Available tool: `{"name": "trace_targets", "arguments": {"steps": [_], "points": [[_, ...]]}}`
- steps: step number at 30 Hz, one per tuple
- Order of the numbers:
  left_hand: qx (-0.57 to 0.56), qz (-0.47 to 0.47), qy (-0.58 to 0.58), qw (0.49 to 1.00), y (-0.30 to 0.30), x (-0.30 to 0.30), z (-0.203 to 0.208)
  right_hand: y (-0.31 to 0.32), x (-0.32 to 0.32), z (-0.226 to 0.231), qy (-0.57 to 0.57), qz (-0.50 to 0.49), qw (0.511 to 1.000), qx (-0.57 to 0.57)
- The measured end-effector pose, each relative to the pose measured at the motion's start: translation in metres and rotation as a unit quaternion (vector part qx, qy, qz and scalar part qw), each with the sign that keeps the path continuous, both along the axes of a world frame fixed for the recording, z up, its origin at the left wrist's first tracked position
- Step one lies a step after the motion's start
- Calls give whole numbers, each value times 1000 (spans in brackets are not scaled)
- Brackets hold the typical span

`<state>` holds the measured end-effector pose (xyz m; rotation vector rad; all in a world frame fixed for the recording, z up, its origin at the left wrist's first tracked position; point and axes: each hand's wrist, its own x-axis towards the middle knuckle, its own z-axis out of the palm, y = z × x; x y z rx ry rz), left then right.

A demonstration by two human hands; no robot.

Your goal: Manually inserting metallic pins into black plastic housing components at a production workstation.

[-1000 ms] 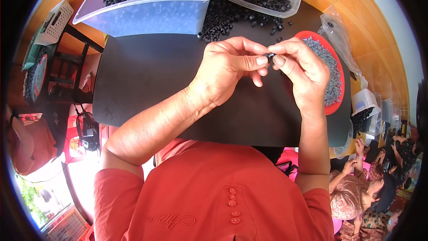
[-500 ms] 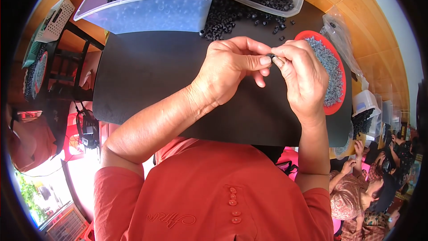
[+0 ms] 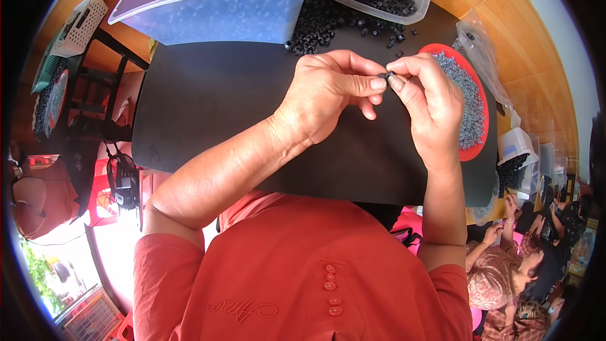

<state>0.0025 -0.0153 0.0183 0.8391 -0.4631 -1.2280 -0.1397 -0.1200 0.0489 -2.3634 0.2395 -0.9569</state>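
Note:
Over the black tabletop point(image 3: 252, 76), my left hand point(image 3: 319, 95) pinches a small black ring-like plastic part point(image 3: 383, 77) between thumb and index finger. My right hand point(image 3: 434, 101) meets it from the other side, thumb tip against the part and index finger bent just above. Fingertips cover most of the part, and whether a second small piece is between my right fingers cannot be made out. Right behind my right hand lies a red oval tray point(image 3: 485, 120) full of small grey-blue pieces point(image 3: 466, 104).
At the table's far side stand a large translucent bin point(image 3: 230, 22) and a smaller clear tub point(image 3: 372, 11), both filled with black parts. Loose black parts point(image 3: 314, 28) lie beside them. A clear plastic bag point(image 3: 483, 53) sits far right. Other people point(image 3: 502, 271) are at lower right.
My right index finger has shifted up off the part, and the right thumb has moved slightly against it. My left hand keeps its pinch in nearly the same place.

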Motion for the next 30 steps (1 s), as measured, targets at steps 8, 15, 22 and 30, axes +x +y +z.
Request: {"name": "trace_targets", "arguments": {"steps": [8,15,22,30], "points": [[7,-10,53,999,0,0,-4,-2,-3,-2,-16,28,999,13],[-18,-50,109,993,2,4,-5,1,-1,-4,-45,45,990,128],[-33,-53,142,988,2,6,-9,9,2,-1,-45,37,995,81],[-42,-59,165,984,-2,4,-19,17,12,-16,-90,-62,990,-89]]}}
